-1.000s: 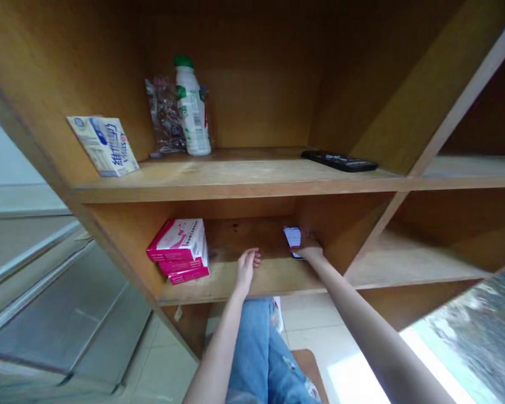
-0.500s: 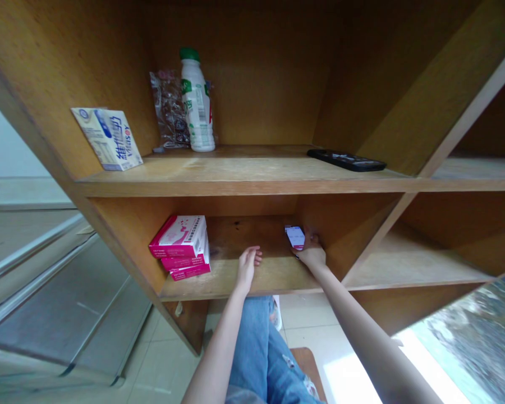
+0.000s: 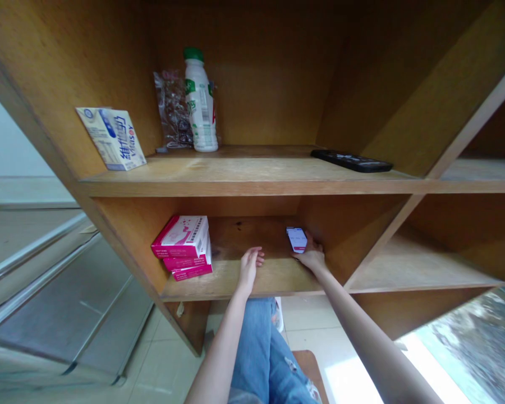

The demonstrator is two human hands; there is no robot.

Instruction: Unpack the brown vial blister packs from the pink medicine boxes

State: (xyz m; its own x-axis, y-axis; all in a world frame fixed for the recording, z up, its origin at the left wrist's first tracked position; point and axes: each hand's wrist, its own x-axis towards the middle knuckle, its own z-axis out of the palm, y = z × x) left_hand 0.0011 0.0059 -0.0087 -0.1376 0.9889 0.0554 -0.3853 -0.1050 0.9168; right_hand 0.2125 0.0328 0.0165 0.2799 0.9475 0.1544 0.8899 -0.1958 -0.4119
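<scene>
A smartphone with a pale, lit screen [image 3: 297, 239] is at the right end of the lower compartment of a light-brown wooden shelf unit [image 3: 252, 188], close to the compartment's right side wall, with its screen facing up. The right hand [image 3: 313, 256] is at its right and near edges, touching it, with the thumb side toward the near edge and the fingers beyond the right edge. Whether the fingers close around the phone or only rest against it, I cannot tell.

The left hand [image 3: 251, 266] is open and empty, its fingers loosely bent, over the front part of the same compartment. It is between the smartphone and a stack of pink-and-white cardboard boxes [image 3: 184, 247], apart from both. The boxes stand unevenly on one another near the left side wall.

In the compartment above, a blue-and-white drink carton with Vitasoy lettering [image 3: 113, 139] is at the left front. Farther right, a white plastic bottle with a green cap [image 3: 201, 106] stands upright, with a crinkled clear plastic bag [image 3: 173, 112] just beside it on the left. A flat black object [image 3: 351, 161] lies near the right end of that compartment. Below the shelf unit are blue jeans [image 3: 256, 348] over a pale tiled floor [image 3: 168, 359].
</scene>
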